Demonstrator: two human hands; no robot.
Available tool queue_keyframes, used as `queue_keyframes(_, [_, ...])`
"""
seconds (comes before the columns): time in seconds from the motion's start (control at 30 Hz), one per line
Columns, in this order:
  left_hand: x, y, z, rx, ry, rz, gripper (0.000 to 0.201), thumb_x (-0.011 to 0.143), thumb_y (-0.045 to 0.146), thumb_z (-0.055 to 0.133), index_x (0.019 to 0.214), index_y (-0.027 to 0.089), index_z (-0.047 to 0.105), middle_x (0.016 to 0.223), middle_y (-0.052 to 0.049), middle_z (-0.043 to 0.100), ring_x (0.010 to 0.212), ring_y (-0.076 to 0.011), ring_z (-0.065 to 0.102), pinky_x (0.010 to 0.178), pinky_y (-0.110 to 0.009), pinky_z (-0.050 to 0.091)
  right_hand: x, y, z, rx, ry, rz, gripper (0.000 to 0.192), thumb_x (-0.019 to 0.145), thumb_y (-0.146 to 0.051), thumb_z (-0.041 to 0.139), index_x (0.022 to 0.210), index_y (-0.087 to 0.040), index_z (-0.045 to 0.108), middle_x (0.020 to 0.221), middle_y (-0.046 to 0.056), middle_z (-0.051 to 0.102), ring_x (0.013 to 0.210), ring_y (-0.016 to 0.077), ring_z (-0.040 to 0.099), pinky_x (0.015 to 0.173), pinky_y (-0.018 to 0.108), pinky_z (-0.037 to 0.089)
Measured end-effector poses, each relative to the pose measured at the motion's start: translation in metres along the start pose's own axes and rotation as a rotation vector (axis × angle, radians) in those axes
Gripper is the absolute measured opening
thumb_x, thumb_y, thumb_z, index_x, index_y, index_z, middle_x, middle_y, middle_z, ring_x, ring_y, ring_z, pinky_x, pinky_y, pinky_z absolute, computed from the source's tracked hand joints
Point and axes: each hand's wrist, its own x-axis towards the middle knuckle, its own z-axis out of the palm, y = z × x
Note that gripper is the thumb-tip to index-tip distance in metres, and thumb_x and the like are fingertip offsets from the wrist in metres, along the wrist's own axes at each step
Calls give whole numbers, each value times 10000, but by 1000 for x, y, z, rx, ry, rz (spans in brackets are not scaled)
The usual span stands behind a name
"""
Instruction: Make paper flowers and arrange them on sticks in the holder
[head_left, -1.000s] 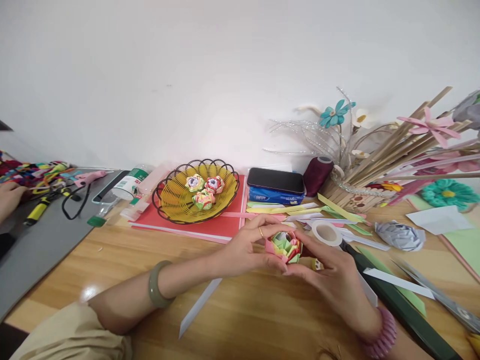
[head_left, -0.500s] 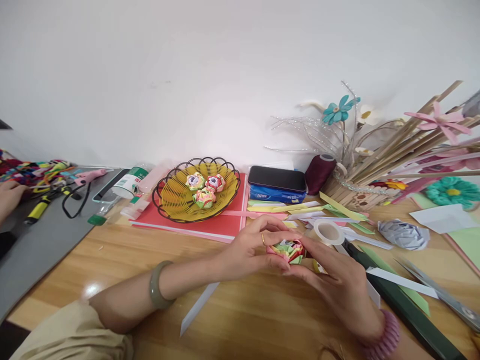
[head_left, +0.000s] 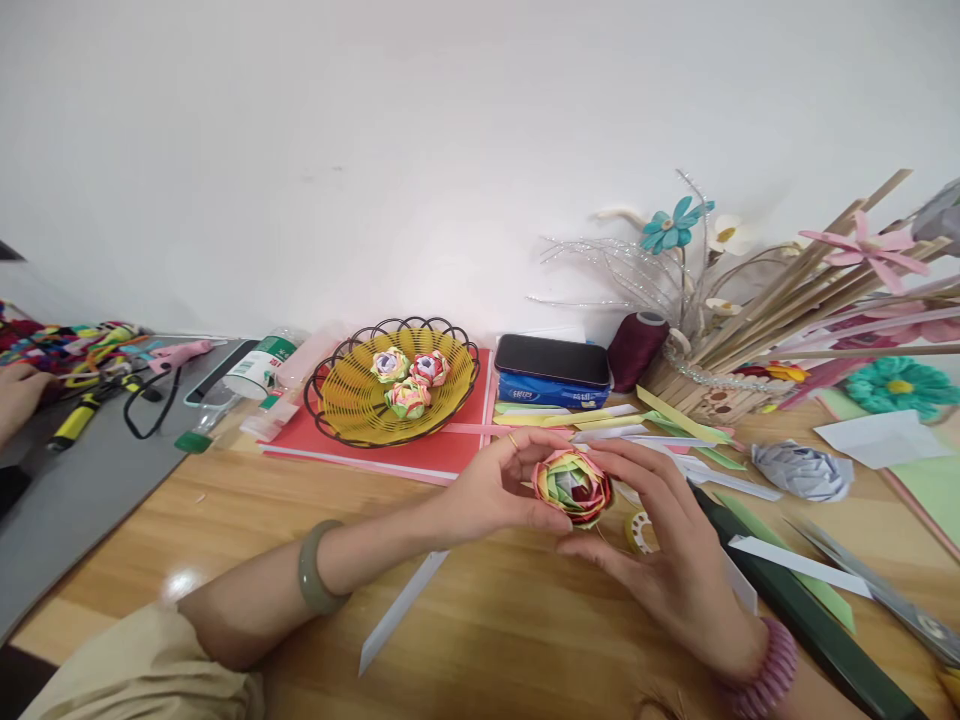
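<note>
The largest surface is a plain white wall, behind a light-brown wood-grained table. A flat grey mat covers the left end. At right, a bundle of pale wooden sticks leans outward among artificial flowers. A stack of red paper sheets lies flat towards the wall; on it sits a round yellow woven basket with a black looped rim. The person's left hand grasps a round folded-paper flower in green, yellow, pink and red from its left side, thumb at the near edge. The right hand is curved around the right side, thumb apart below; whether its fingertips grip the flower cannot be told. The flower is located above the table, between both hands, its layered face visible. A long dark-green bar and silver metal scissors lie to the right. A black phone rests on a blue packet, beside a maroon thread spool. Also noted: 1 grey folded-paper bloom at right, 3 small multicoloured paper blooms grouped inside the basket, and 1 small yellow-edged tape roll, partly hidden by the right hand.
</note>
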Motion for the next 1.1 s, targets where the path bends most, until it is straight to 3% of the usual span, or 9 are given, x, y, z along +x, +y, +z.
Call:
queue_keyframes(0.1, [2, 5, -9, -35, -44, -59, 595, 525, 178, 806, 1077, 211, 588, 1148, -81, 602, 1021, -222, 570, 836, -330, 444, 2, 1, -2, 56, -82, 6, 775, 708, -433, 673, 1352, -236, 290, 1337, 150, 394, 1227, 290, 405, 950, 455, 425])
queue_keyframes(0.17, [2, 7, -14, -32, -115, -127, 583, 561, 218, 790, 1108, 225, 589, 1195, -75, 583, 1062, -228, 553, 873, -339, 425, 3, 1, -3, 102, -149, -6, 798, 752, -388, 645, 1399, -263, 194, 1405, 139, 330, 1279, 283, 341, 976, 464, 399])
queue_keyframes(0.33, [2, 7, -15, 4, -246, -227, 508, 649, 385, 716, 1097, 181, 590, 1091, -79, 627, 1065, -238, 551, 913, -372, 391, 2, 5, -1, 135, -219, -48, 641, 791, -294, 621, 1349, -297, 305, 1283, 92, 505, 1220, 256, 426, 989, 476, 383])
queue_keyframes(0.43, [2, 8, -5, -1, -284, -216, 789, 537, 334, 796, 1237, 215, 453, 1217, -111, 542, 1143, -269, 496, 930, -409, 390, 1, 7, 1, 89, -168, -29, 581, 791, -262, 622, 1310, -270, 360, 1215, 94, 552, 1153, 249, 483, 945, 448, 431])
queue_keyframes(0.53, [-1, 12, 8, 115, -194, -183, 1079, 448, 185, 833, 1348, 242, 242, 1369, -155, 378, 1248, -279, 390, 1006, -449, 327, 0, 6, 3, 0, -131, -71, 594, 789, -275, 623, 1320, -233, 360, 1182, 114, 567, 1114, 264, 504, 907, 451, 455])
queue_keyframes(0.7, [-9, 10, 21, 235, -14, -170, 1077, 538, 183, 789, 1375, 220, 114, 1387, -191, 341, 1241, -286, 409, 997, -450, 358, 1, 1, 4, -158, -66, -137, 548, 829, -334, 562, 1328, -201, 379, 1066, 132, 619, 990, 275, 572, 817, 441, 494])
queue_keyframes(0.9, [-14, 0, 20, 580, 80, 20, 920, 608, 344, 754, 1369, 217, 253, 1450, -121, 257, 1342, -278, 216, 1105, -440, 191, -6, 3, 8, -194, -122, -113, 606, 839, -311, 535, 1385, -207, 296, 1138, 151, 578, 1052, 300, 541, 836, 468, 478])
queue_keyframes(1.03, [-13, 3, 17, 360, 71, 40, 697, 756, 328, 628, 1351, 238, 275, 1417, -109, 316, 1263, -250, 359, 1037, -402, 316, -6, -2, 10, 6, -153, 35, 749, 833, -301, 537, 1431, -229, 92, 1323, 146, 445, 1199, 279, 442, 926, 473, 438])
queue_keyframes(1.1, [-12, 5, 15, 263, 89, 33, 620, 762, 303, 626, 1300, 239, 324, 1364, -114, 372, 1158, -231, 458, 955, -377, 394, -4, -4, 10, 105, -148, 122, 784, 813, -328, 571, 1422, -227, 89, 1366, 141, 388, 1236, 270, 398, 964, 474, 410])
